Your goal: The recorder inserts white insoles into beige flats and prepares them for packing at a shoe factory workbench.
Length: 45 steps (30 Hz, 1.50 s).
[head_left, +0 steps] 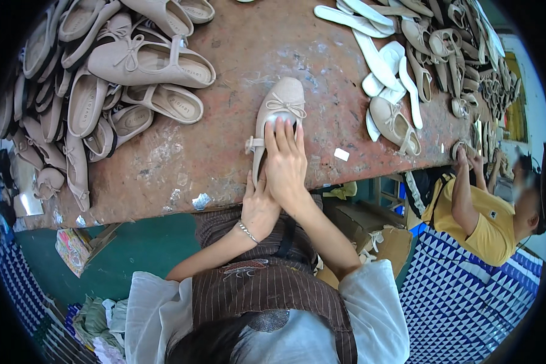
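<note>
A beige shoe (pixel 283 97) with a thin bow lies on the table in front of me, its rounded toe pointing away. Its buckled strap hangs out on the left side. My right hand (pixel 286 161) lies over the shoe, fingers stretched flat into its opening and pressing inside. Something white peeks out around those fingertips. At the heel, my left hand (pixel 261 206), with a chain bracelet at the wrist, has its fingers on the shoe's back end. My right hand crosses above it and partly hides its grip.
Finished-looking beige shoes (pixel 148 60) are piled at the left. White insoles (pixel 376 60) and more shoes lie at the right, near a small white label (pixel 341 155). A person in a yellow shirt (pixel 482 224) works farther along the table. Below stands an open cardboard box (pixel 382 242).
</note>
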{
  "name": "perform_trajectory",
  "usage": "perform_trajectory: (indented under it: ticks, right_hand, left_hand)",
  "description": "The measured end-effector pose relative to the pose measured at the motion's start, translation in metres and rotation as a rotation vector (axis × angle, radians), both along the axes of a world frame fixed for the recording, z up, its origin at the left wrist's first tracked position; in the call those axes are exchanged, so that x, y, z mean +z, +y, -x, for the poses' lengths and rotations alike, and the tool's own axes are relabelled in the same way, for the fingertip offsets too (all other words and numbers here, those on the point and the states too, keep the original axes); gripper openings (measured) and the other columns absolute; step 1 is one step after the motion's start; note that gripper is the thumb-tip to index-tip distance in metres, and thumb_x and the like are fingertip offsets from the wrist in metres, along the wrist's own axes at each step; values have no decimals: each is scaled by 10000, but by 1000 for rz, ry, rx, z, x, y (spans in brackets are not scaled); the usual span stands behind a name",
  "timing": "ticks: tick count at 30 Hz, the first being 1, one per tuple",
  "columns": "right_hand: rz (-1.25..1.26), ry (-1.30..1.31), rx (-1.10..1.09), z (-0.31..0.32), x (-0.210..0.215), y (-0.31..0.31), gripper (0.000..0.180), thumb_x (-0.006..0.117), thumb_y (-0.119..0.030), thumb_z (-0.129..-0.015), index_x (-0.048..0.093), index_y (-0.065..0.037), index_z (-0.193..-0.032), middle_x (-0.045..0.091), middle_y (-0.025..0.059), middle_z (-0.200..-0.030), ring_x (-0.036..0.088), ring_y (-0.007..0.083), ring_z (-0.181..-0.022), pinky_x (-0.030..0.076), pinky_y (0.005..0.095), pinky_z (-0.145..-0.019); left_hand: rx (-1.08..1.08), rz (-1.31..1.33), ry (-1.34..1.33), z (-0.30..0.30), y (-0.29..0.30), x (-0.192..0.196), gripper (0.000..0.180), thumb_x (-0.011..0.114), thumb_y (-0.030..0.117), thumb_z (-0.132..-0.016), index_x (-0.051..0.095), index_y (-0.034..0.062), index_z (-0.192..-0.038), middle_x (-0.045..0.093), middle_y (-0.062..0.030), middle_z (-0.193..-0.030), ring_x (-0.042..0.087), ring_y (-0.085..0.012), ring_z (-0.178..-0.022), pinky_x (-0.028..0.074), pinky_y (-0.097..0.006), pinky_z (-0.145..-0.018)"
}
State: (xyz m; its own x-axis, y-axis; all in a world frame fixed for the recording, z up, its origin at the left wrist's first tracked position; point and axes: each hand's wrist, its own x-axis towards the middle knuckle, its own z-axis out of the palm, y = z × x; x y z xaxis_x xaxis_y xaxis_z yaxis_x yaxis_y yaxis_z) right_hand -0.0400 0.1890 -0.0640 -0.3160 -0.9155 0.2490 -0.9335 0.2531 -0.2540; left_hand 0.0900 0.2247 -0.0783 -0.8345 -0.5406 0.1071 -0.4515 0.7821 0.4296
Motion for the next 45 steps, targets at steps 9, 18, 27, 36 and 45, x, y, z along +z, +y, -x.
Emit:
perform_trajectory:
  ticks: [9,18,27,36,45]
  right_hand:
    - [-17,-30,133,9,-17,11,408,557,-59,-813,640,-40,-1211,562,196,-1324,501,324,-1295,218,568,-1173]
    - [159,-50,221,-8,21,22,372,637,-28,-736,685,11,-1103,724,158,-978,719,257,-896,302,531,-1154]
    - [-138,-109,226,-16,-15,43,453,578,-70,-798,618,50,-1233,519,209,-1411,434,323,-1379,225,535,-1179]
    - [-298,95,106,10,15,-23,185,494,-58,-845,606,33,-961,620,142,-946,626,286,-977,199,537,-1188]
    - [-191,-85,104,-8,33,7,411,535,-128,-847,598,89,-1190,676,228,-1058,632,337,-1089,216,515,-1188]
  left_hand:
    - [-12,58,-54,5,20,-2,466,573,180,-848,591,-105,-1216,551,-310,-1308,428,-416,-1362,427,-587,-1016]
    - [-60,-126,-238,-1,24,-14,534,568,259,-887,547,13,-1360,491,-224,-1412,378,-377,-1398,371,-525,-1100]
    - [-21,4,-85,-7,23,-25,527,595,284,-857,597,37,-1323,590,-190,-1308,484,-393,-1306,396,-549,-1083]
    - [27,128,-56,0,14,-10,417,558,163,-855,612,-104,-1172,564,-272,-1301,490,-393,-1305,461,-487,-1018]
    - [12,90,-43,-1,13,-8,346,618,120,-789,653,-67,-1077,618,-240,-1189,541,-395,-1240,481,-507,-1001]
